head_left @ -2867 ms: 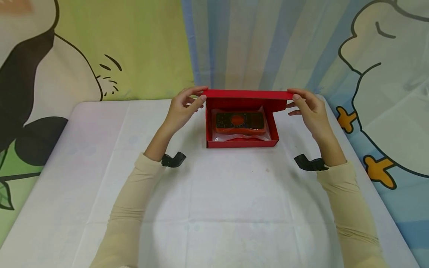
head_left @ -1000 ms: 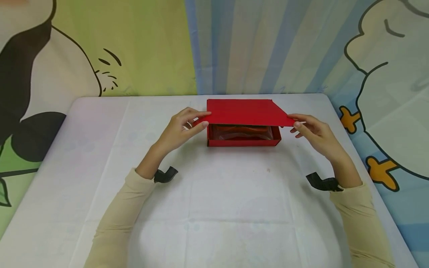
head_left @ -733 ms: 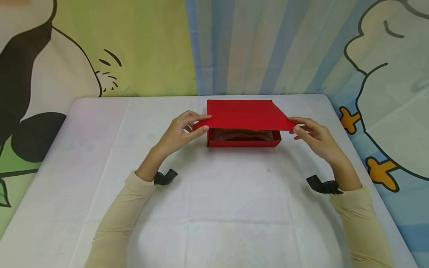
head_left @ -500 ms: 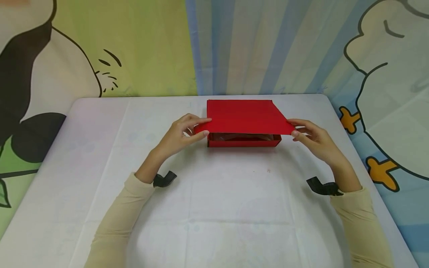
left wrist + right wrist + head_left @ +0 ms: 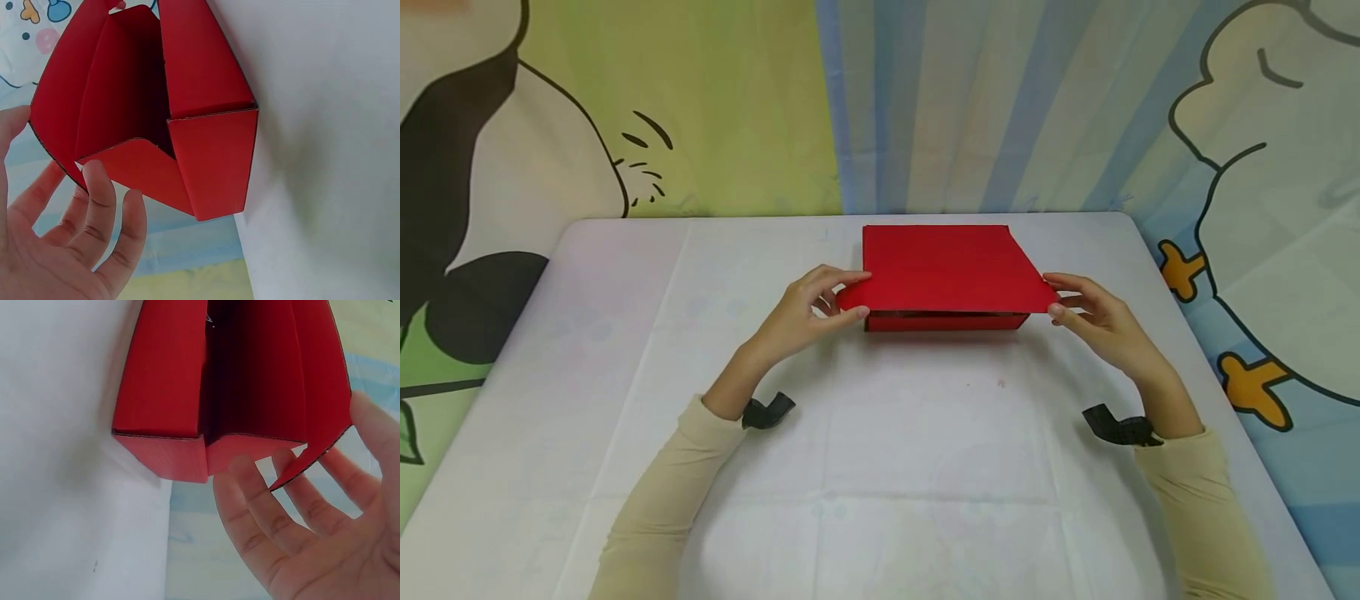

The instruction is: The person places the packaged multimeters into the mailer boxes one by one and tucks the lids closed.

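The red box [image 5: 945, 320] is sat mid-table [image 5: 880, 433], its lid [image 5: 947, 268] pinched at both front corners by the left hand [image 5: 801, 307] and right hand [image 5: 1093, 315]. From overhead it's seen nearly shut; a dark gap is only caught wrist-side.

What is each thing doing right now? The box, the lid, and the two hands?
Red box: resting on the table, nearly closed.
Lid: lowered almost flat, small gap at the front.
Left hand: pinches the lid's left front corner.
Right hand: pinches the lid's right front corner.
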Tool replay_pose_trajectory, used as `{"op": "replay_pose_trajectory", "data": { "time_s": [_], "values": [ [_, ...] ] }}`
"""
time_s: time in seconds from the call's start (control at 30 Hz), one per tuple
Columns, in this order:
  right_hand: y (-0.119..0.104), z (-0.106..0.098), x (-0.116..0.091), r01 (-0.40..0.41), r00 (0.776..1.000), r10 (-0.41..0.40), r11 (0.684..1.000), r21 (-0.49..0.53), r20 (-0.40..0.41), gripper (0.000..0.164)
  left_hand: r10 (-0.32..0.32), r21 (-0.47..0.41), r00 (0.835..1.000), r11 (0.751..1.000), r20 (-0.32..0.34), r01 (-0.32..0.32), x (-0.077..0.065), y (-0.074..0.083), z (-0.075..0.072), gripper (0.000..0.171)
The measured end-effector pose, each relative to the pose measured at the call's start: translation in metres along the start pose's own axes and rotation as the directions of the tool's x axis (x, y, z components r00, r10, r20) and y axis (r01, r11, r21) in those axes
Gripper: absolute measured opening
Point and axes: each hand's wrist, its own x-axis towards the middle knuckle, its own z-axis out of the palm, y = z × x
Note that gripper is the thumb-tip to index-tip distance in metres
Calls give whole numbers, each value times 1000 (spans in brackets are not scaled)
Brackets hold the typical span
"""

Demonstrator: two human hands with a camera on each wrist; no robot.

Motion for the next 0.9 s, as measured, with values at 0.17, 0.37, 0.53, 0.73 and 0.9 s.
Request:
{"op": "replay_pose_trajectory", "data": {
  "time_s": [0.17,0.37,0.53,0.73,0.9],
  "values": [
    [4,3,0,-13,1000,13,1000,4,-16,56,-1,15,1000,1000,2,1,-3,-3,3,49],
    [11,6,0,-3,1000,3,1000,11,-5,54,-11,20,1000,1000,-3,11,-6,-7,8,54],
    [14,9,-1,-14,1000,13,999,43,5,50,-18,35,1000,999,-7,18,-8,-11,11,55],
    [17,14,-3,-23,1000,22,997,75,10,47,-20,61,1000,998,9,20,-12,-14,16,56],
    [20,19,-5,-19,1000,20,994,104,-2,46,-35,84,999,996,19,34,-14,-12,19,56]
  ]
}}
